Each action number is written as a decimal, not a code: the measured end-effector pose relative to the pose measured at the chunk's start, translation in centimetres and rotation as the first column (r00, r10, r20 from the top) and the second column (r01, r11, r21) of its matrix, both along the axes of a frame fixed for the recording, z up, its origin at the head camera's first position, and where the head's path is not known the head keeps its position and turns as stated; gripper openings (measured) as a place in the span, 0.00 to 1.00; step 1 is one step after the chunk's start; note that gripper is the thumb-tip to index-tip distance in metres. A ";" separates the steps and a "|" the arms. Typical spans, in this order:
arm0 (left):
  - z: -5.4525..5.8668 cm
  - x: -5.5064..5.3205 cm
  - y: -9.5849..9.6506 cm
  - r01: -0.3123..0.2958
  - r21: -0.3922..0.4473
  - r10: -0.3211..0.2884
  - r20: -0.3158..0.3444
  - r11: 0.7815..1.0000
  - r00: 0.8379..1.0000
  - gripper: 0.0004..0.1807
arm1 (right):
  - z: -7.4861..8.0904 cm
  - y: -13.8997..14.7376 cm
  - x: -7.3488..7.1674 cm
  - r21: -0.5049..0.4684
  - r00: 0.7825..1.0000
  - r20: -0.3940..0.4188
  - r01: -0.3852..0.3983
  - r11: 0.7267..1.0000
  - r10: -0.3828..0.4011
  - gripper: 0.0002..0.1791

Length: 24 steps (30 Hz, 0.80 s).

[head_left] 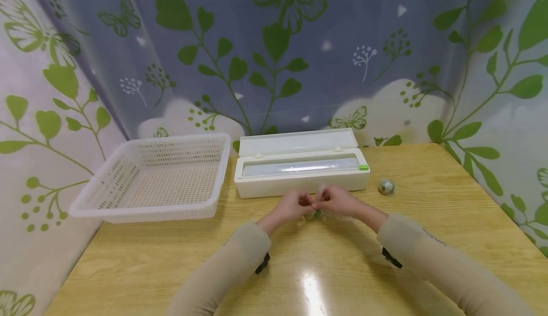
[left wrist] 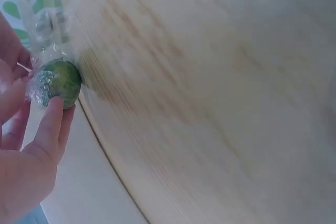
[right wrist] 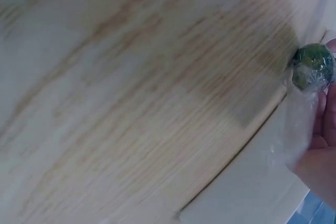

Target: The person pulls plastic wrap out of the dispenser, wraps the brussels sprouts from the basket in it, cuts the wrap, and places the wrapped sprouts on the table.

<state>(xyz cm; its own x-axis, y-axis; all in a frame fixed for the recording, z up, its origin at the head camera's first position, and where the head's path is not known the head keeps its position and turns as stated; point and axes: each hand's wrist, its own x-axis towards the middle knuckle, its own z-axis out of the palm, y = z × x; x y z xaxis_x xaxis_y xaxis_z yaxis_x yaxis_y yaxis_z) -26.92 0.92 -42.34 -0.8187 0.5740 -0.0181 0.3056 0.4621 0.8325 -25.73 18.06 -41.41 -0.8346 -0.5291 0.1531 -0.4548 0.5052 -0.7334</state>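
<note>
A small round green fruit [left wrist: 65, 80], partly covered in crinkled cling film [right wrist: 299, 124], is held between both hands just in front of the long white box. My left hand [head_left: 293, 205] has its fingers against the fruit's side in the left wrist view. Close beside it, my right hand [head_left: 341, 202] pinches the film at the fruit, fingertips meeting those of the left. Loose clear film trails from the fruit under the right hand. In the head view the hands hide most of the fruit.
Behind the hands, a white cling film box [head_left: 299, 184] stands with its lid [head_left: 299, 142] raised, a film roll [head_left: 299, 167] inside and a green slider [head_left: 363, 167] at its right end. A white plastic basket [head_left: 171, 210] stands left. A film-wrapped ball [head_left: 387, 187] lies right.
</note>
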 end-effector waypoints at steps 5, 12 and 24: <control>-0.1 0.1 0.1 0.010 0.018 -0.011 0.017 1.000 1.000 0.03 | -0.3 0.2 -0.1 -0.001 1.000 0.016 0.008 1.000 -0.008 0.04; 0.3 0.2 0.2 -0.014 -0.053 0.015 0.018 0.999 1.000 0.04 | -0.5 0.4 -0.4 0.020 1.000 0.023 -0.015 1.000 0.015 0.06; 0.1 0.0 0.3 -0.081 -0.074 0.085 0.063 0.994 0.994 0.08 | -0.1 0.1 -0.4 0.155 0.996 0.066 0.042 0.987 -0.052 0.02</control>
